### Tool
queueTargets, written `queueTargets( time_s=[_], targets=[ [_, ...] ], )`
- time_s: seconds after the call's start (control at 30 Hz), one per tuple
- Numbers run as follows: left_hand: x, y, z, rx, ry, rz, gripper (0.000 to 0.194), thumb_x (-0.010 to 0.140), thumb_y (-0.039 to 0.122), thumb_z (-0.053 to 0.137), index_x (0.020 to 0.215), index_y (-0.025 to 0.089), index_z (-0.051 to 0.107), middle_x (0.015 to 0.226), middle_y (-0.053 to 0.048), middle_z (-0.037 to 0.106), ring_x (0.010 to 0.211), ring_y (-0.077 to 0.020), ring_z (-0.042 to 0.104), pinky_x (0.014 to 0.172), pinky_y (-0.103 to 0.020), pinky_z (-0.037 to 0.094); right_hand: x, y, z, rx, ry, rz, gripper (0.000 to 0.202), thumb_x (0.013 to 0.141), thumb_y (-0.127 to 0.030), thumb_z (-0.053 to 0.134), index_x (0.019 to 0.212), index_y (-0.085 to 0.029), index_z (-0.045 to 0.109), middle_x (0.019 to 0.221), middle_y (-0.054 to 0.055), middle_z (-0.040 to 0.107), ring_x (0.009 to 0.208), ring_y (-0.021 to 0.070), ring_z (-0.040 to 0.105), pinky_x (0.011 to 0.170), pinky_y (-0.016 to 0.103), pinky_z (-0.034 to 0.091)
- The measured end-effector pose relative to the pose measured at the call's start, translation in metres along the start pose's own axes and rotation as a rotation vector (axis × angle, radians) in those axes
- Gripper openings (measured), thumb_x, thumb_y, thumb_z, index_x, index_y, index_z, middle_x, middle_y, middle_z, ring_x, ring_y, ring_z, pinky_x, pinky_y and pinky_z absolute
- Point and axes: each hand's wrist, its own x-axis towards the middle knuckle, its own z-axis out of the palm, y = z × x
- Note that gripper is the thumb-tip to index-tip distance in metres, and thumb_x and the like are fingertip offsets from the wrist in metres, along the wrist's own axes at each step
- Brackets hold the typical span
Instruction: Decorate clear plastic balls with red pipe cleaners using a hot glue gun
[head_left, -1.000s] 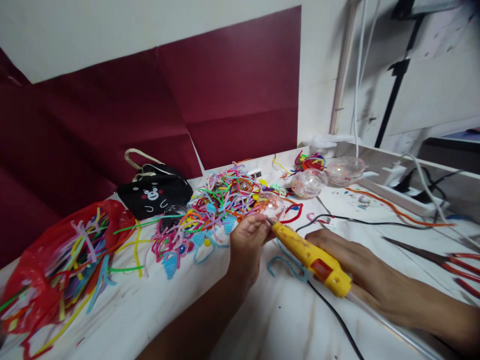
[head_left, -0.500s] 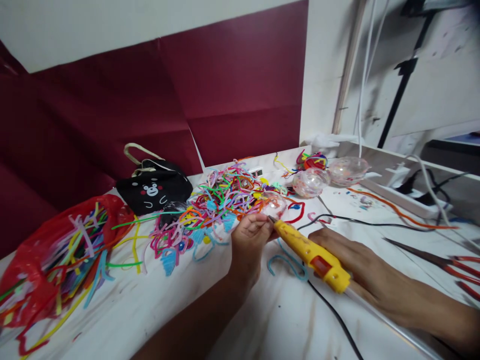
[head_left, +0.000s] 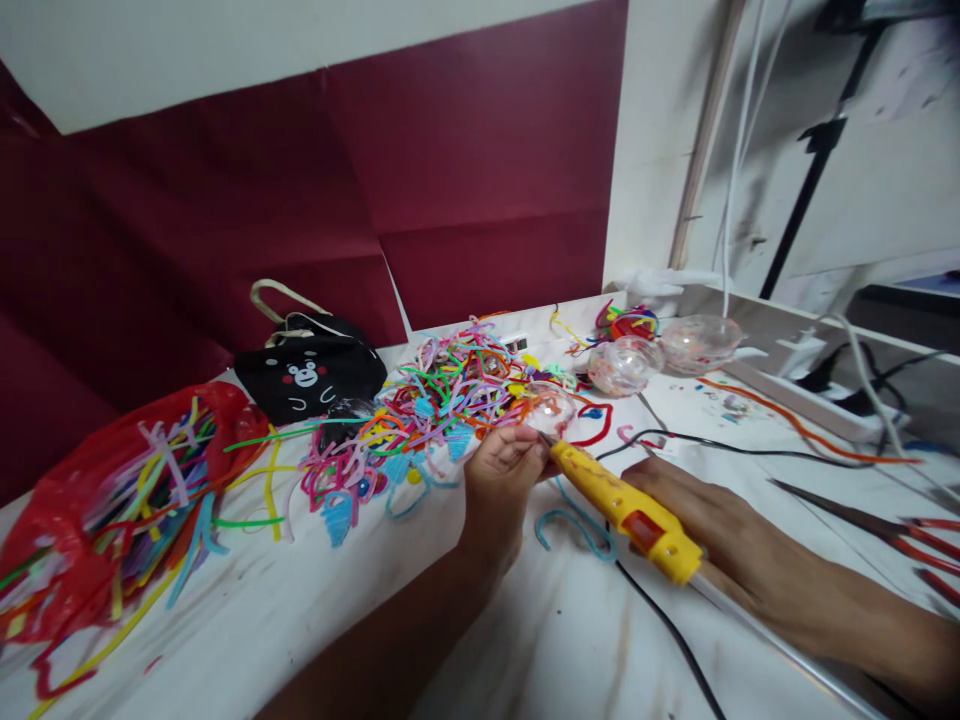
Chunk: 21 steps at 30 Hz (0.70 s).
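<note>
My right hand (head_left: 701,510) is wrapped round a yellow hot glue gun (head_left: 619,500), with a long clear glue stick (head_left: 772,635) running out of its back end. The gun's dark nozzle meets the fingertips of my left hand (head_left: 502,475). Those fingers are pinched together, and what they hold is hidden. Just beyond them sits a clear plastic ball (head_left: 551,408) with orange and red bits. A curled light-blue pipe cleaner (head_left: 574,530) lies on the white table below the gun. A tangled heap of pipe-cleaner pieces (head_left: 457,385) spreads behind my left hand.
At the left lies a red plastic bag (head_left: 41,530) of pipe cleaners, near a black drawstring bag (head_left: 315,375). Two more clear balls (head_left: 625,366) stand at the back right. Red-handled pliers (head_left: 870,520), a power strip (head_left: 825,395) and a black cord (head_left: 739,437) are at the right.
Both hands and the glue gun keep nearly the same pose. The view has shifted slightly; nothing has been let go or taken up.
</note>
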Motion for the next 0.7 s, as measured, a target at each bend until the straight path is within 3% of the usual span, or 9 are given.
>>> queueTargets(
  time_s=[0.7],
  targets=[
    [-0.0006, -0.0015, -0.0020, 0.022, -0.021, 0.014, 0.042, 0.054, 0.033, 0.098, 0.078, 0.017, 0.067, 0.072, -0.003, 0.077, 0.068, -0.0179, 0.074, 0.068, -0.032, 0.063, -0.0004, -0.0013, -0.0012, 0.027, 0.028, 0.042, 0.022, 0.109, -0.039, 0.048, 0.116, -0.027, 0.064, 0.107, 0.008, 0.074, 0.087, 0.0233, 0.075, 0.072, 0.032, 0.065]
  ],
)
